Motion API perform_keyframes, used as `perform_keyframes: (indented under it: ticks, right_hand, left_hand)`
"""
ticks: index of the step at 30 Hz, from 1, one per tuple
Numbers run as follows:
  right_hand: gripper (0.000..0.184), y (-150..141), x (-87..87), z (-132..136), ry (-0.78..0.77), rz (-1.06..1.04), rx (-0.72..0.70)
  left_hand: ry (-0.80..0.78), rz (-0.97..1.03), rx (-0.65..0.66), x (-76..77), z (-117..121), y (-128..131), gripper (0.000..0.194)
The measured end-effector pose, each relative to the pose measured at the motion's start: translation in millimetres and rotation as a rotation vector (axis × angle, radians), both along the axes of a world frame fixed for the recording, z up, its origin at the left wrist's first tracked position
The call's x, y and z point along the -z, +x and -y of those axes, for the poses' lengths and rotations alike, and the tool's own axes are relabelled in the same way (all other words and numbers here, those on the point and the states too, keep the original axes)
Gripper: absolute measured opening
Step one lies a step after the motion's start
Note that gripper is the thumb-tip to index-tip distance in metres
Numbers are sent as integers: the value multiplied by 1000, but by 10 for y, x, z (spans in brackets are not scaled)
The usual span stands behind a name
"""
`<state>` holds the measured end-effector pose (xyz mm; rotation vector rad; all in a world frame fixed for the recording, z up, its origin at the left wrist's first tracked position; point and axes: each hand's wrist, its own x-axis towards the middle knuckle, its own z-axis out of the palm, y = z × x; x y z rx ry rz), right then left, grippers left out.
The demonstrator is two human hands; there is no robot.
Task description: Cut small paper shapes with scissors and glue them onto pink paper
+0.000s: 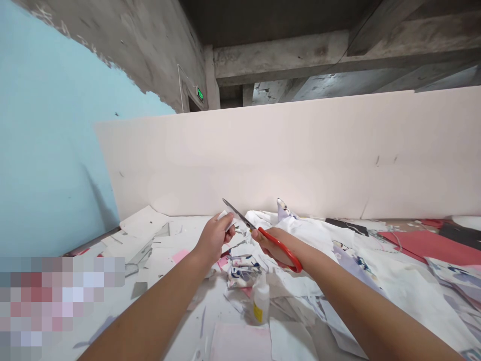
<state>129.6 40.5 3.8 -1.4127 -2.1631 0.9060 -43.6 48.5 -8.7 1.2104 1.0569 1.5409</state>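
Note:
My right hand (268,244) grips a pair of scissors (281,245) with red handles, the metal blades pointing up and to the left. Between the fingers of my left hand (218,235), closed in a pinch, is a small white piece (226,218) that looks like paper or cloth. The blades reach just past that piece; whether they touch it I cannot tell. Below both hands a white squeeze bottle (261,301) with a yellow label stands upright. Behind it lies a crumpled floral fabric piece (242,268).
White paper sheets (145,223) lie at the left. White cloth (319,233) and a red sheet (413,244) spread over the right side, near a dark flat piece (345,226). A pale pink sheet (240,341) is at the front. A white partition (281,160) rises behind the table.

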Motion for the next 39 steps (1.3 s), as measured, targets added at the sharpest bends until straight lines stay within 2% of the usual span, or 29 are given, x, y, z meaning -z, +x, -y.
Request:
perform_keyframes:
  ticks: [4,9,16,22,26,31,39]
  right_hand:
    - [58,-21,5,-18,-24,14,36]
    - [54,-28,76,-191,30,46,136]
    - [49,56,227,-375,101,322,251]
    - [42,75,354,-454,121,399,284]
    - [46,91,353,-459,136,347,264]
    - [47,134,261,-406,172,149,207]
    - [52,153,199,-267,47,-162,-66]
  left_hand:
    - [-3,1,6,3,-11,-1,19]
    - [-25,-11,42,26,-30,-13,21]
    - [-130,-48,142,100,-54,3,14]
    - [-203,-30,231,63,2,36,20]
    - [-223,-6,249,68,13,43,21]
    - [-174,26,109,147,-103,-2,21]
    - [-77,-20,2,106,-65,-16,18]
